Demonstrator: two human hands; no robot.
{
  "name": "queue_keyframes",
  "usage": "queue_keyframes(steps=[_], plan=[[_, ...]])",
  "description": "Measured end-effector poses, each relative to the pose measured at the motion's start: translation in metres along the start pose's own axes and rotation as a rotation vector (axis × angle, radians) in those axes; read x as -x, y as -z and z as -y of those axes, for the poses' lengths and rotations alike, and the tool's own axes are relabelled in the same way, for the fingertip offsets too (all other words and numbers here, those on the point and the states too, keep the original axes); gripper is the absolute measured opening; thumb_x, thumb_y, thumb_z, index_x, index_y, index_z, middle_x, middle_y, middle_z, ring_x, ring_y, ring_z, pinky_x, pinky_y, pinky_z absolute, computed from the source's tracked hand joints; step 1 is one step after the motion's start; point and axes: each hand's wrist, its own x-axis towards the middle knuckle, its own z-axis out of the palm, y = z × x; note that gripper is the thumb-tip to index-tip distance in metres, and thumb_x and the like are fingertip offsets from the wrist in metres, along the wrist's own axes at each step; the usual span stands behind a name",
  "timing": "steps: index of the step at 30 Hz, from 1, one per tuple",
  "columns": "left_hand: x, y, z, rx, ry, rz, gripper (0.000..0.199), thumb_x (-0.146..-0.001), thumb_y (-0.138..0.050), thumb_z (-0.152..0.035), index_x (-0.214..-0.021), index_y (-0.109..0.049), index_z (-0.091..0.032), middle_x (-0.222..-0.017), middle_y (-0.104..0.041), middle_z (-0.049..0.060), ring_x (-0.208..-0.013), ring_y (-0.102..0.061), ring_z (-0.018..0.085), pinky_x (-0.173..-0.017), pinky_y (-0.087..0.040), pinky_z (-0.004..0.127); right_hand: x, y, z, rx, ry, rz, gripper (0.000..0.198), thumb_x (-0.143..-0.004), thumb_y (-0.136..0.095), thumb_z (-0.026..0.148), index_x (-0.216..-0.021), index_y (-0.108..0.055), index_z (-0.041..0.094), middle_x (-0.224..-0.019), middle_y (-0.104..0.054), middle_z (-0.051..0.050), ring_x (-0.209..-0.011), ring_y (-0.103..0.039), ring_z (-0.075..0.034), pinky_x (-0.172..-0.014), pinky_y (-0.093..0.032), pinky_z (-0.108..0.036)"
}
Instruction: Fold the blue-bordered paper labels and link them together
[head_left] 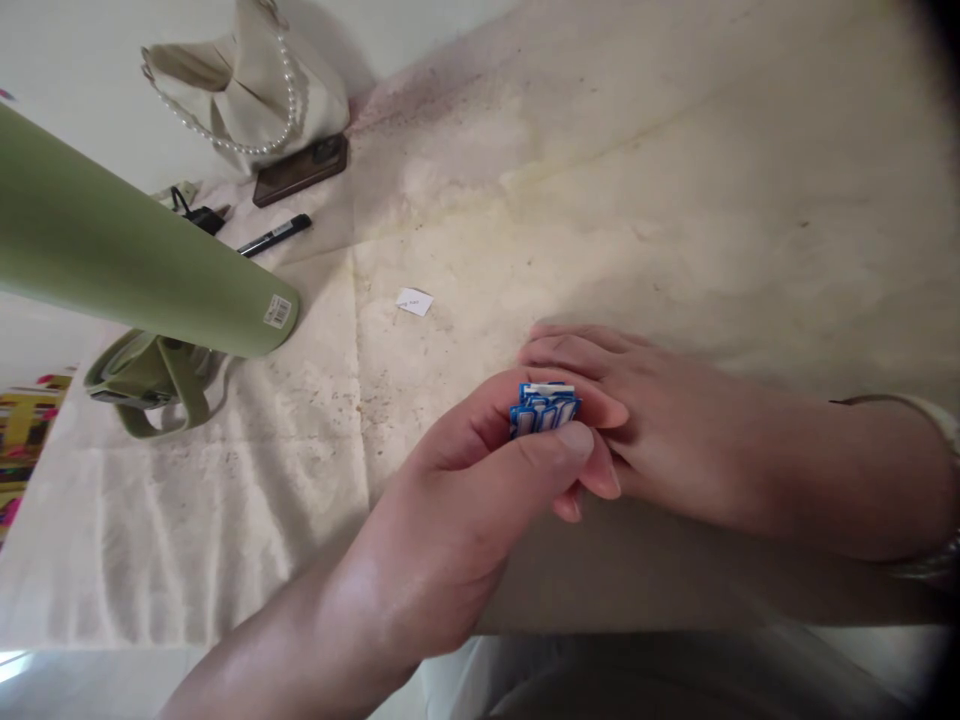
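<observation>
My left hand is closed around a small stack of blue-and-white cards, pinched between thumb and fingers. The cards' edges show above the thumb, and the rest of them is hidden in the palm. Just behind it, my right hand lies palm down on the cloth with its fingers stretched out; some of its fingers are covered by the left hand. A small white paper slip with faint writing lies on the cloth, left of and beyond both hands.
On the left, a tall green tumbler looms close, with a green lid beside its base. Farther back are a black marker, a dark phone and a cream handbag with a pearl strap. A wrinkled cream tablecloth covers the table.
</observation>
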Motion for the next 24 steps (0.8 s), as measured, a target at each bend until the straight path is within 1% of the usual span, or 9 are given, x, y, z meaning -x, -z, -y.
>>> queue_keyframes(steps=[3, 6, 9, 12, 15, 17, 19, 22, 24], plan=[[0.004, -0.001, 0.000, 0.004, 0.005, 0.004, 0.013, -0.085, -0.052, -0.021, -0.089, -0.064, -0.018, -0.072, -0.058, 0.001, -0.068, -0.051, 0.010, -0.062, -0.041, 0.021, 0.003, -0.004, -0.003, 0.036, -0.002, -0.039, 0.019, -0.082, -0.057, 0.028, -0.100, -0.062, 0.024, -0.109, -0.056, -0.005, -0.110, -0.049, -0.025, -0.099, -0.038, -0.044], [0.009, -0.003, 0.001, 0.018, 0.017, 0.038, 0.013, -0.085, -0.053, -0.024, -0.090, -0.064, -0.019, -0.072, -0.058, 0.001, -0.068, -0.050, 0.010, -0.063, -0.041, 0.021, 0.006, -0.006, -0.006, 0.077, 0.013, -0.079, 0.026, -0.081, -0.058, 0.027, -0.106, -0.059, 0.024, -0.114, -0.057, -0.006, -0.114, -0.047, -0.027, -0.098, -0.040, -0.046], [0.012, -0.004, 0.001, 0.025, 0.023, 0.035, 0.013, -0.084, -0.057, -0.027, -0.091, -0.065, -0.020, -0.072, -0.058, 0.001, -0.069, -0.050, 0.011, -0.064, -0.041, 0.022, 0.008, -0.005, -0.005, 0.112, 0.035, -0.062, 0.024, -0.083, -0.055, 0.025, -0.106, -0.058, 0.022, -0.115, -0.057, -0.006, -0.115, -0.047, -0.027, -0.097, -0.041, -0.044], [0.009, -0.003, 0.002, -0.003, 0.005, -0.012, 0.013, -0.083, -0.057, -0.028, -0.089, -0.065, -0.020, -0.072, -0.058, 0.001, -0.068, -0.048, 0.011, -0.062, -0.040, 0.022, 0.005, -0.003, -0.004, 0.135, 0.036, -0.044, 0.025, -0.088, -0.047, 0.026, -0.111, -0.055, 0.020, -0.116, -0.055, -0.008, -0.116, -0.046, -0.025, -0.100, -0.039, -0.042], [0.003, -0.001, 0.001, -0.031, -0.023, -0.066, 0.013, -0.084, -0.052, -0.022, -0.083, -0.064, -0.019, -0.069, -0.054, 0.001, -0.063, -0.045, 0.010, -0.057, -0.037, 0.022, 0.002, -0.004, -0.003, 0.105, 0.027, -0.012, 0.026, -0.088, -0.048, 0.033, -0.109, -0.056, 0.020, -0.113, -0.054, -0.007, -0.114, -0.047, -0.024, -0.101, -0.038, -0.043], [-0.001, 0.000, 0.001, -0.013, -0.055, -0.075, 0.015, -0.084, -0.049, -0.020, -0.083, -0.064, -0.018, -0.064, -0.051, 0.000, -0.060, -0.042, 0.010, -0.054, -0.035, 0.022, 0.000, -0.005, -0.003, 0.093, 0.020, 0.000, 0.024, -0.086, -0.052, 0.034, -0.106, -0.058, 0.022, -0.112, -0.054, -0.007, -0.113, -0.047, -0.024, -0.101, -0.038, -0.043], [-0.004, 0.002, 0.002, 0.014, -0.081, -0.075, 0.016, -0.085, -0.047, -0.020, -0.084, -0.063, -0.019, -0.061, -0.047, -0.001, -0.057, -0.040, 0.009, -0.053, -0.033, 0.022, 0.000, -0.007, -0.003, 0.094, 0.004, -0.020, 0.024, -0.083, -0.056, 0.032, -0.105, -0.058, 0.022, -0.114, -0.054, -0.007, -0.114, -0.048, -0.025, -0.102, -0.038, -0.044], [-0.009, 0.003, 0.004, 0.046, -0.100, -0.111, 0.014, -0.085, -0.048, -0.021, -0.083, -0.061, -0.018, -0.058, -0.041, -0.002, -0.053, -0.035, 0.007, -0.050, -0.029, 0.021, -0.001, -0.007, -0.004, 0.092, -0.015, -0.046, 0.029, -0.081, -0.058, 0.032, -0.107, -0.057, 0.020, -0.113, -0.056, -0.008, -0.112, -0.049, -0.025, -0.100, -0.039, -0.044], [-0.013, 0.004, 0.005, 0.061, -0.108, -0.130, 0.011, -0.085, -0.050, -0.021, -0.081, -0.060, -0.017, -0.057, -0.039, -0.003, -0.051, -0.033, 0.007, -0.049, -0.028, 0.021, -0.001, -0.007, -0.004, 0.078, -0.029, -0.063, 0.026, -0.081, -0.057, 0.031, -0.104, -0.058, 0.019, -0.110, -0.058, -0.009, -0.111, -0.051, -0.026, -0.097, -0.042, -0.044]])
